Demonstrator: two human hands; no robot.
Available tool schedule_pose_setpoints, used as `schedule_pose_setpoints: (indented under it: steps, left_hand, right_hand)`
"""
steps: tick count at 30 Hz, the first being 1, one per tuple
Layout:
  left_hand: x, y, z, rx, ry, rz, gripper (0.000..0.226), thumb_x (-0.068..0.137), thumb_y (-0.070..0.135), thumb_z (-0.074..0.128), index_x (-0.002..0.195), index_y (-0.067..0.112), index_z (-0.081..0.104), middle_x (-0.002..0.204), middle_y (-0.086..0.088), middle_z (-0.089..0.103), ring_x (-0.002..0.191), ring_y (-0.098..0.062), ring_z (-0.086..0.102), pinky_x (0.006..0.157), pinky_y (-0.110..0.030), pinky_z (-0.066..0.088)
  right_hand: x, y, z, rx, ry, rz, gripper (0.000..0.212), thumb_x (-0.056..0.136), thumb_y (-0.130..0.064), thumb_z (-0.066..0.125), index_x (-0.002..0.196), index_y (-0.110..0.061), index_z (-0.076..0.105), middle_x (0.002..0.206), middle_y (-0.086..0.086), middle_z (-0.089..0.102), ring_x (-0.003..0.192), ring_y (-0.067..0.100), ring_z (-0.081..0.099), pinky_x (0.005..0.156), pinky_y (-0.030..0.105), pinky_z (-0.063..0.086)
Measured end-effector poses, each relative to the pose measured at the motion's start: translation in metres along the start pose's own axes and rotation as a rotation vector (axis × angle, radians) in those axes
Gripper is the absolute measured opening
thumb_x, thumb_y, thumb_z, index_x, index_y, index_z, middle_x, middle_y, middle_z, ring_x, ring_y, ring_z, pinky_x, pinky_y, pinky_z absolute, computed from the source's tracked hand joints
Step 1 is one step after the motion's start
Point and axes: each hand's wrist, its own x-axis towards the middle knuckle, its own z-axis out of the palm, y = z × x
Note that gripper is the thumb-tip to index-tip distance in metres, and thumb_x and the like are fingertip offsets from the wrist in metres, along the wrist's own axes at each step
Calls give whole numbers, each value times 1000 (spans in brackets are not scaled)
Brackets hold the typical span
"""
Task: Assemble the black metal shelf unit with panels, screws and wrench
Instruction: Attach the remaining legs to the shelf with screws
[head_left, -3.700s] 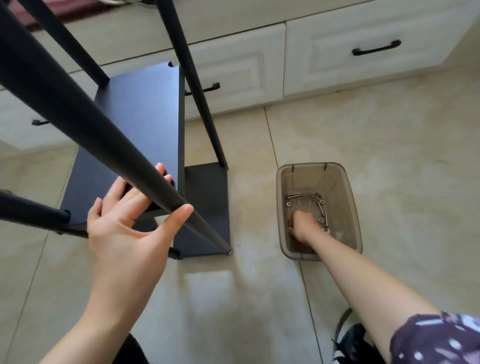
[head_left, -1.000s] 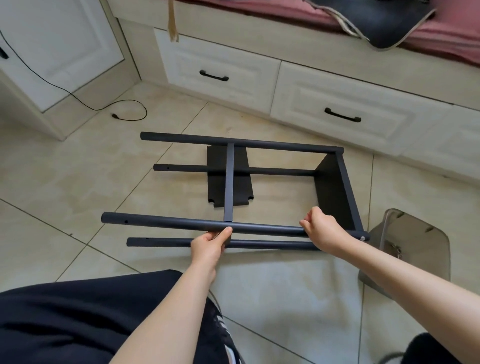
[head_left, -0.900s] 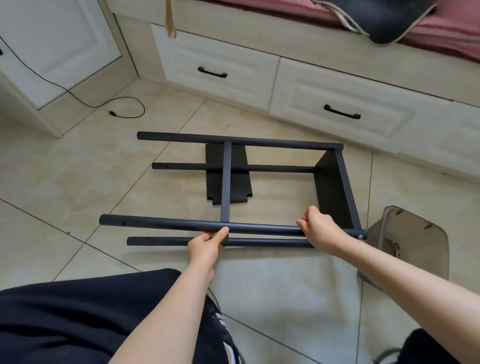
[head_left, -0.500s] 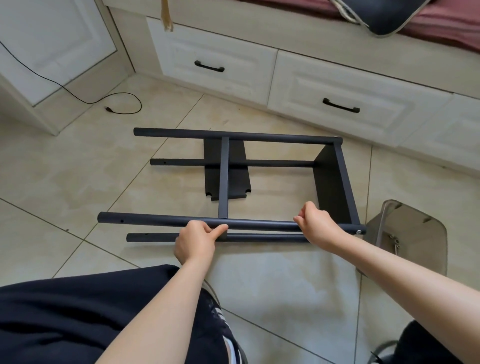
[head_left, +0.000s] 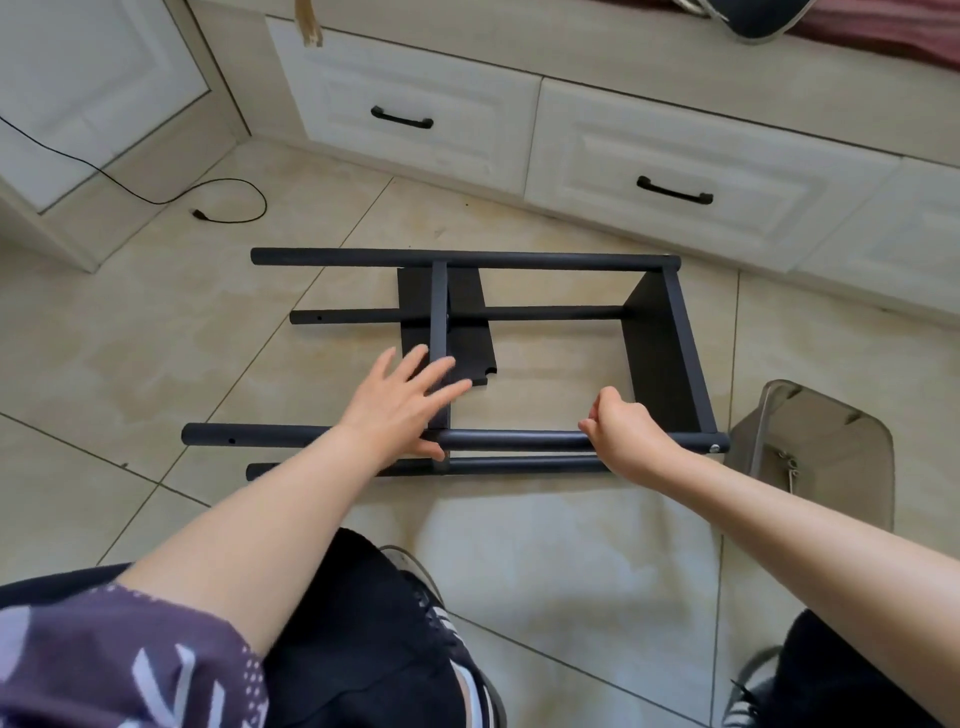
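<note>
The shelf frame (head_left: 519, 364) lies on its side on the tiled floor (head_left: 156, 364), with its four tubes running left to right across the view. One panel is fixed at the right end (head_left: 660, 358); a second panel (head_left: 457, 332) sits near the middle of the frame, behind the vertical crossbar (head_left: 439, 332).

The right hand (head_left: 623, 436) is curled around the near upper tube (head_left: 519, 440), close to the right-end panel, and appears to steady the frame. The left hand (head_left: 410, 400) is released, fingers straight and spread, reaching past that same tube toward the middle panel. The fingertips overlap the panel's lower edge in the view; contact cannot be confirmed.

The panel lies ahead of the left hand, deeper in the frame, its long axis pointing away from the person, across the tubes. The left hand is clearly the nearer hand, so the coming move probably falls to it.

Half a second earlier, the left hand gripped the near tube beside the crossbar; it has since let go and extended forward. The right hand keeps its hold at the same position. A clear bin (head_left: 815, 457) stands just right of the frame.
</note>
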Motion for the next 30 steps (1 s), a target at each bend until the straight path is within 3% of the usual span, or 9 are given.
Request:
schedule_pose_setpoints:
  steps: [2, 6, 9, 12, 17, 20, 23, 30]
  left_hand:
    - [9, -2, -2, 105, -92, 129, 85, 92, 73, 43, 160, 27, 21, 170, -6, 6, 156, -33, -1, 123, -55, 4]
    - [20, 4, -11, 213, -207, 221, 81, 92, 72, 45, 153, 20, 41, 165, -9, 25, 155, -37, 7, 124, -54, 8]
    - [17, -1, -5, 200, -172, 256, 74, 96, 67, 43, 152, 18, 42, 164, -9, 27, 155, -38, 7, 124, -53, 8]
    - [12, -15, 4, 130, -96, 295, 69, 99, 64, 39, 152, 20, 39, 166, -6, 23, 156, -33, 4, 124, -52, 4]
    - [8, -30, 18, -7, -23, 292, 70, 99, 68, 35, 155, 26, 35, 168, 3, 19, 157, -25, 0, 125, -50, -2]
    - [4, -33, 28, -122, 158, 334, 66, 95, 64, 50, 147, 24, 51, 161, 2, 37, 154, -27, 19, 124, -54, 15]
    - [3, -34, 38, -155, 364, 357, 58, 88, 59, 64, 131, 21, 67, 147, -2, 56, 144, -30, 40, 114, -61, 35]
    - [10, -31, 64, -364, 433, 346, 52, 94, 59, 51, 127, 22, 67, 150, 1, 52, 151, -25, 29, 116, -56, 35]
  right_hand:
    - [1, -1, 1, -24, -7, 1, 19, 104, -25, 44, 108, -6, 43, 97, 15, 58, 82, 26, 59, 80, 44, 54]
    - [5, -10, -2, -225, -128, -28, 17, 104, -23, 43, 100, -6, 39, 93, 18, 57, 71, 26, 54, 64, 39, 44]
    - [14, -25, -12, -413, -304, -79, 24, 104, -25, 44, 111, -2, 42, 109, 22, 58, 78, 29, 51, 68, 36, 40]
    - [20, -41, -22, -528, -384, -179, 25, 104, -28, 46, 112, -5, 44, 109, 19, 55, 77, 28, 48, 74, 33, 40]
    - [27, -63, -25, -413, -385, -402, 23, 97, -22, 57, 114, -6, 60, 111, 10, 65, 99, 26, 58, 81, 30, 45]
    - [37, -70, -22, -333, -407, -480, 20, 94, -19, 61, 110, -8, 64, 105, 6, 68, 91, 19, 59, 80, 26, 47]
    - [53, -70, -13, -184, -399, -501, 19, 92, -15, 65, 109, -10, 66, 103, 3, 70, 94, 17, 64, 84, 25, 50]
    - [86, -56, 36, 293, -309, -420, 9, 88, -15, 70, 97, -18, 72, 77, -9, 69, 66, -2, 61, 70, 14, 48]
